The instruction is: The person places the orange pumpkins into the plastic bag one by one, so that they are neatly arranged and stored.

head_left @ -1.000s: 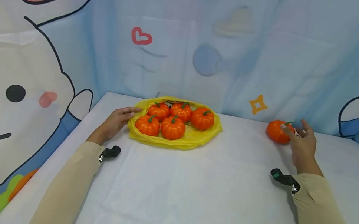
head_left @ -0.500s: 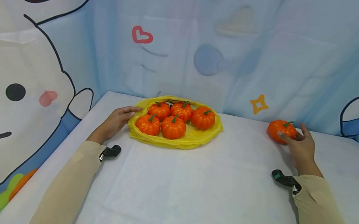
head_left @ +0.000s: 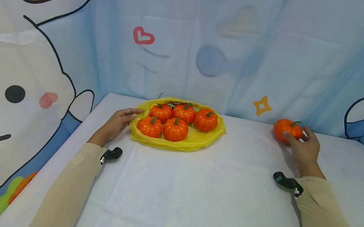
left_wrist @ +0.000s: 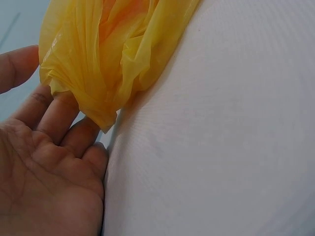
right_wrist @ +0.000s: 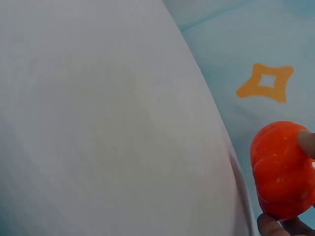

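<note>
At the back right, my right hand (head_left: pixel 305 151) grips a small orange toy pumpkin (head_left: pixel 285 129) with a green stem. The right wrist view shows the thumb on one side of this pumpkin (right_wrist: pixel 280 172) and fingertips on the other. My left hand (head_left: pixel 116 125) rests against the left edge of a yellow plastic bag (head_left: pixel 195 142) with its rim spread open. Several similar pumpkins (head_left: pixel 175 129) lie in the bag. Up close in the left wrist view, relaxed fingers of the left hand (left_wrist: pixel 54 167) are partly hidden behind the bag's gathered plastic (left_wrist: pixel 93 64).
White cloth covers the table (head_left: pixel 198 199). A light blue printed curtain (head_left: pixel 180 68) hangs along the table's back edge, just behind the bag and the right-hand pumpkin. A large cartoon animal print (head_left: pixel 33 72) fills the left side. Each sleeve carries a black wrist camera (head_left: pixel 286 180).
The right hand's thumb and fingers have closed around the single pumpkin, which has shifted slightly up and right in the head view. The left hand and the bag stay put.
</note>
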Motion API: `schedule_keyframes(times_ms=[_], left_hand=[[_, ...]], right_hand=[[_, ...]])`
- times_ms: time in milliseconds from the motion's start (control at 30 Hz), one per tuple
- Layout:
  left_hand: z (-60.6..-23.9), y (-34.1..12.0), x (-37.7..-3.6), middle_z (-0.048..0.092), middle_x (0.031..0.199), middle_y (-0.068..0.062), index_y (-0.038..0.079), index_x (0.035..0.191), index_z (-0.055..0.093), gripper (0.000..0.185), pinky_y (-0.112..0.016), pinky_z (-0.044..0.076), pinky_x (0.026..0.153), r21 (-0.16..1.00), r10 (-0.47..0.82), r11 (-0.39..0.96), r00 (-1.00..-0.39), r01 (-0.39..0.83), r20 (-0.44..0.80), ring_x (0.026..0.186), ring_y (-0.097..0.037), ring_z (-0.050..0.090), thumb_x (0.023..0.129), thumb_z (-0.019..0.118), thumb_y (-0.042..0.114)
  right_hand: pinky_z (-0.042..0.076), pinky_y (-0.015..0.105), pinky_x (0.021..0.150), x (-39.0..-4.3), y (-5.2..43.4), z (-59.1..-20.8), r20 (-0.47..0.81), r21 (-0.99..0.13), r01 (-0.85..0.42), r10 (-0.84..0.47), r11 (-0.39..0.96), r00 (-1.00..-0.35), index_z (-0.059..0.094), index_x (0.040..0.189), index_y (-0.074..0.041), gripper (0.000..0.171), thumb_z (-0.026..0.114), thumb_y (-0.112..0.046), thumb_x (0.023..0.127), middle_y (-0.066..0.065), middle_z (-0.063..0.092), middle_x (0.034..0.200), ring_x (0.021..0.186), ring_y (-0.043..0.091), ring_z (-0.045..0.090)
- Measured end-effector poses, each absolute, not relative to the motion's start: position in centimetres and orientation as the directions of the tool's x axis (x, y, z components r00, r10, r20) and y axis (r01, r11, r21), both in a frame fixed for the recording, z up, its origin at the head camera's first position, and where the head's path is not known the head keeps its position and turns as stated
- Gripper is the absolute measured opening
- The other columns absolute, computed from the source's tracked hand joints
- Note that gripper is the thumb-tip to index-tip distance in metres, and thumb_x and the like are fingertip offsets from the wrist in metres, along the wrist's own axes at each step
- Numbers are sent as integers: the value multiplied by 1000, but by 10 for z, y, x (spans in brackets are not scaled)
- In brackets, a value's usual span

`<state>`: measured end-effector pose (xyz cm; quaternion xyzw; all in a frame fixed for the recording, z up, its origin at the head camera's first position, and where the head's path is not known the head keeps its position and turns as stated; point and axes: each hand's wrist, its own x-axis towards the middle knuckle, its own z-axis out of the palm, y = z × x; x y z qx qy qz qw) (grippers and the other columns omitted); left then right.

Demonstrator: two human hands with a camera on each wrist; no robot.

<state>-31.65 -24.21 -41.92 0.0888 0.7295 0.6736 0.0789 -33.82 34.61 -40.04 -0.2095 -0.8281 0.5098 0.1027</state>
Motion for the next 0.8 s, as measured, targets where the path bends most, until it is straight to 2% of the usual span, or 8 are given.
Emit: schedule_keyframes(times_ms=[133, 333, 500, 633, 733, 800], left_hand=[[-420, -242, -317, 32, 160, -8, -1, 143, 47, 42, -43, 22, 123, 996, 239, 79, -971, 31, 12, 151, -19, 23, 105, 41, 15], [-418, -242, -316, 31, 161, -7, 0, 143, 47, 42, -42, 22, 123, 996, 234, 83, -972, 22, 2, 151, -19, 23, 105, 42, 16], [-418, -243, -316, 31, 161, -8, -1, 144, 47, 42, -43, 22, 123, 996, 234, 82, -972, 24, 4, 151, -20, 22, 105, 42, 16], [-417, -244, -316, 31, 160, -9, -2, 144, 46, 43, -43, 21, 124, 996, 236, 80, -972, 26, 6, 151, -20, 21, 105, 41, 15], [-417, -245, -316, 32, 160, -9, -1, 144, 46, 43, -42, 21, 124, 996, 233, 81, -973, 25, 5, 151, -20, 21, 105, 41, 15], [-418, -246, -317, 32, 160, -9, -2, 144, 45, 43, -42, 20, 124, 996, 231, 84, -973, 25, 5, 151, -20, 21, 105, 41, 15]], right_hand=[[32, 41, 118, -336, 325, -391, 26, -890, 162, 403, 426, -915, 17, 159, -19, 82, 59, -44, 94, 13, 20, 164, 148, 32, 27], [39, 40, 113, -327, 279, -375, 124, -902, 10, 281, 432, -952, 21, 158, -24, 78, 62, -41, 94, 12, 27, 161, 138, 33, 41], [44, 28, 107, -316, 239, -363, 159, -927, -89, 167, 364, -973, 24, 157, -28, 77, 65, -39, 93, 11, 29, 160, 136, 30, 43], [47, 18, 100, -304, 206, -358, 198, -941, -166, 82, 294, -977, 28, 156, -24, 77, 69, -33, 92, 13, 34, 156, 138, 31, 43], [48, 21, 101, -296, 184, -360, 216, -935, -201, 18, 293, -976, 30, 156, -20, 78, 71, -31, 91, 11, 38, 153, 139, 29, 44], [47, 28, 103, -292, 172, -364, 212, -926, -210, -27, 314, -977, 31, 155, -19, 78, 72, -31, 90, 11, 39, 153, 138, 29, 45]])
